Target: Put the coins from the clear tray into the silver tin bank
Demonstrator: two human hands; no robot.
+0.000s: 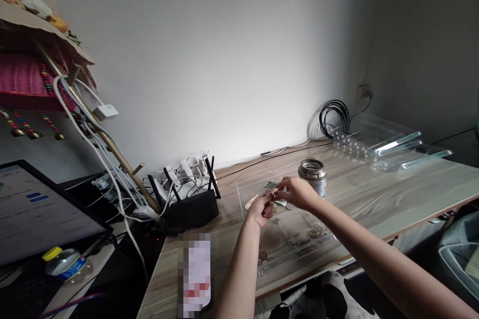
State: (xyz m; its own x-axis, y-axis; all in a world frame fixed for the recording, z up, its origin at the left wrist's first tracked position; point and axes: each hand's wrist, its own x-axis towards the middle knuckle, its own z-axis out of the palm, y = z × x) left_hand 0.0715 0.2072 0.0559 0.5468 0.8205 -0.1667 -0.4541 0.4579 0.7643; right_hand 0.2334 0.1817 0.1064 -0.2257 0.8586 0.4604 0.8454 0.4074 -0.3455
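My left hand (260, 208) is raised over a clear plastic tray (243, 192), with its lower fingers curled. My right hand (295, 192) meets it at the fingertips in a pinch. Whatever is between the fingers is too small or hidden to name. Below both hands lie several coins, among them a group of coins (316, 231) to the right and a coin (264, 255) nearer the front. A greenish banknote (271, 185) and a reddish one (250, 203) lie partly behind the hands. Just beyond my right hand stands a metal can (312, 172) with a slotted lid.
A black router (192, 211) with antennas and tangled white cables sits to the left. Clear acrylic panels (374, 147) and a coiled black cable (334, 118) are at the back right. A blurred-out phone-shaped object (196, 274) lies near the front. A laptop screen (41, 214) and yellow-capped bottle (69, 265) stand far left.
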